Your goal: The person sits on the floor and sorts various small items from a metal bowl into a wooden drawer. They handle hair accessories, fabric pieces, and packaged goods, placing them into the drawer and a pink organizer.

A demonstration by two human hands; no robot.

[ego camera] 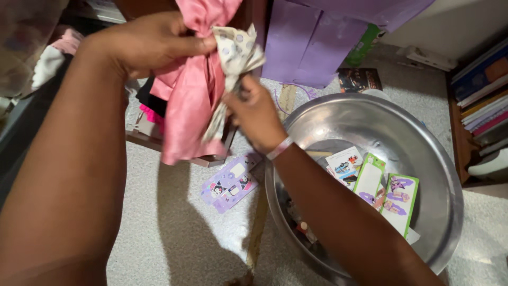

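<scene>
Left hand (145,42): upper left, gripping pink cloth (188,100).
Right hand (254,114): centre, closed on dotted cloth (235,53).
Bowl (439,175): lower right, holding cards (383,190).

Lower right: large steel bowl (423,153) holding green hair-clip cards (400,201) and a white card (344,161). Centre: lilac sticker card (230,184) on the speckled floor (159,228). Top: purple panel (312,45). Right edge: stacked books (484,90) (spines outward).
</scene>
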